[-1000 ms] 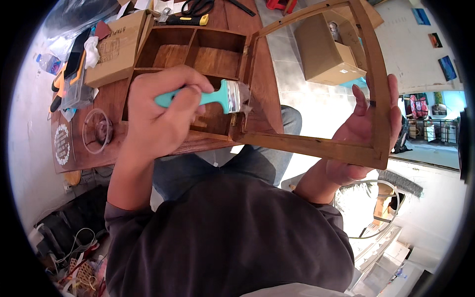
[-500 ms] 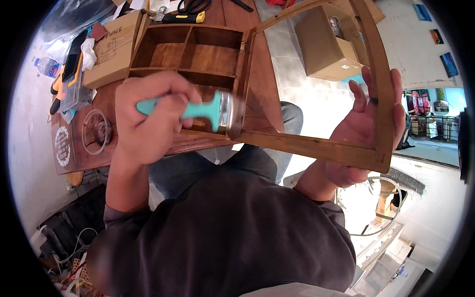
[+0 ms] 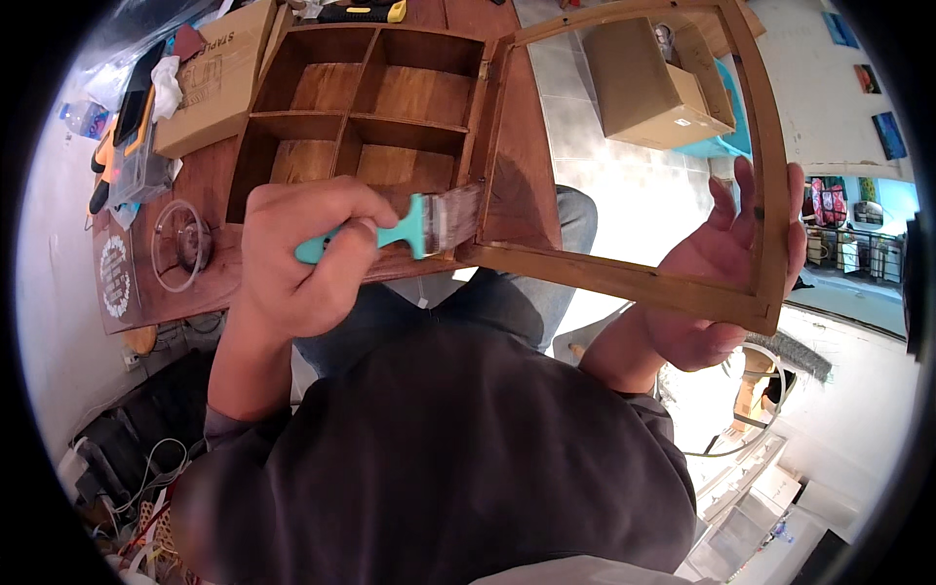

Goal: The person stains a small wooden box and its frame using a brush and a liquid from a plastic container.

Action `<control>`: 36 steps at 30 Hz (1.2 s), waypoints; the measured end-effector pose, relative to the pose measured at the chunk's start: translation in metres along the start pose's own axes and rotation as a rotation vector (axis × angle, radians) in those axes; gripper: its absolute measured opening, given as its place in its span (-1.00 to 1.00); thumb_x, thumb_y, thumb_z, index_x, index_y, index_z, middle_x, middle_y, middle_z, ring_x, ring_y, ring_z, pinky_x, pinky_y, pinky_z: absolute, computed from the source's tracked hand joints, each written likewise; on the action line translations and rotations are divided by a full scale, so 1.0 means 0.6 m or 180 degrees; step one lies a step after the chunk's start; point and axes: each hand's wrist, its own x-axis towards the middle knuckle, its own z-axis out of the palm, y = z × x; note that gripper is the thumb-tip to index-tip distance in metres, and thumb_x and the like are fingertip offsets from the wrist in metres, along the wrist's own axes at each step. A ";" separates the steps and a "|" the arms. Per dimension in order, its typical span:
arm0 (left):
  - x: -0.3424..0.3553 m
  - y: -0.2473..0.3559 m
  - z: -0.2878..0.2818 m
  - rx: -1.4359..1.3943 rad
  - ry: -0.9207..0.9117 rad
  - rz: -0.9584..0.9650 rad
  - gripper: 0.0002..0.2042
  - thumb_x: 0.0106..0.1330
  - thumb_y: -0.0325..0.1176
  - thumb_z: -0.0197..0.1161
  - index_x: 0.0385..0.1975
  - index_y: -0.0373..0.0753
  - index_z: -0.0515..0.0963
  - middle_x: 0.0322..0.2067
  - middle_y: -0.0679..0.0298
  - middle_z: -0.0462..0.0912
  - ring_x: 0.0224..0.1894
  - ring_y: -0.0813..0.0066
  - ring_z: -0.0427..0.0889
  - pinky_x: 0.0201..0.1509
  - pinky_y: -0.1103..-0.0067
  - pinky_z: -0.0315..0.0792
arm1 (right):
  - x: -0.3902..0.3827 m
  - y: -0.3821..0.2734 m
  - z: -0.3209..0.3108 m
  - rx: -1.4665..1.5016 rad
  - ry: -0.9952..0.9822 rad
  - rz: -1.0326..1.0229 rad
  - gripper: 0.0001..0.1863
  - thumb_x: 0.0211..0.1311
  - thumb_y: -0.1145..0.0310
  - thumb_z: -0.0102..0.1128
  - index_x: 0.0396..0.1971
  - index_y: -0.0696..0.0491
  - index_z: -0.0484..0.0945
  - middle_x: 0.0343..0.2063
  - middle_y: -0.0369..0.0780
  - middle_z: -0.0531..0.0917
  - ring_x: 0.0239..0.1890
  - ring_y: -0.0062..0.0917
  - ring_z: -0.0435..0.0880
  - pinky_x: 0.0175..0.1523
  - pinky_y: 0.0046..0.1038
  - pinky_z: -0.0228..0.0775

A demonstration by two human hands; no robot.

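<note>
My left hand (image 3: 307, 258) is closed around the teal handle of a flat paintbrush (image 3: 398, 234). The brush's pale bristles reach the lower hinged edge between a stained wooden box with four compartments (image 3: 409, 83) and its open frame door (image 3: 609, 277). My right hand (image 3: 702, 263) grips the outer right side of that door from beneath, fingers curled around it. A clear plastic cup (image 3: 175, 278) with dark contents in its bottom is left of my left hand, on the wooden table (image 3: 132, 273).
Cardboard boxes lie at the table's back left (image 3: 210, 83) and on the tiled floor right (image 3: 624, 78). Tools (image 3: 346, 12), a water bottle (image 3: 83, 117) and plastic containers crowd the table's back and left. My legs (image 3: 570, 219) are under the table's front edge.
My left hand and brush have shifted downward along the hinged edge. The box and table sit higher in the view, and my right hand with the door appears slightly further right.
</note>
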 end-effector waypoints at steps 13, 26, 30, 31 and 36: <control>-0.027 0.052 0.016 -0.0544 0.0754 -0.0788 -0.86 0.13 -0.60 0.10 -0.46 -0.42 0.64 -0.61 0.16 0.63 -0.61 0.48 0.64 -0.48 0.61 0.45 | -0.040 0.006 -0.019 0.0274 0.0280 0.0090 -0.21 0.39 -0.07 -0.11 0.48 0.11 0.13 0.47 0.22 0.10 0.39 0.08 0.35 0.39 -0.10 0.26; -0.020 0.030 0.019 -0.0108 0.0552 -0.0410 -0.88 0.19 -0.63 0.17 -0.35 -0.44 0.66 -0.53 0.18 0.69 -0.55 0.48 0.67 -0.46 0.61 0.46 | -0.037 0.006 -0.015 0.0247 0.0295 0.0073 -0.21 0.39 -0.06 -0.11 0.48 0.11 0.12 0.47 0.24 0.08 0.36 0.10 0.39 0.39 -0.10 0.31; 0.008 0.046 0.004 0.0248 -0.0127 0.0104 -0.89 0.21 -0.59 0.25 -0.31 -0.43 0.66 -0.50 0.15 0.70 -0.51 0.44 0.70 -0.44 0.59 0.48 | -0.036 0.006 -0.012 0.0336 0.0317 0.0052 -0.20 0.38 -0.07 -0.11 0.48 0.11 0.11 0.47 0.24 0.06 0.36 0.10 0.39 0.39 -0.10 0.31; 0.006 0.049 -0.001 0.0100 -0.0231 -0.0265 -0.87 0.22 -0.58 0.28 -0.26 -0.43 0.66 -0.47 0.15 0.70 -0.50 0.50 0.67 -0.43 0.62 0.47 | -0.036 0.006 -0.013 0.0339 0.0323 0.0053 -0.20 0.38 -0.07 -0.11 0.48 0.11 0.11 0.47 0.24 0.06 0.36 0.10 0.39 0.39 -0.10 0.31; 0.008 0.041 -0.040 -0.0245 -0.0685 -0.0263 -0.81 0.22 -0.57 0.33 -0.17 -0.44 0.67 -0.41 0.14 0.70 -0.49 0.47 0.66 -0.41 0.62 0.46 | -0.037 0.008 -0.013 0.0282 0.0271 0.0057 -0.18 0.37 -0.07 -0.09 0.49 0.11 0.10 0.47 0.27 0.04 0.37 0.11 0.38 0.39 -0.10 0.30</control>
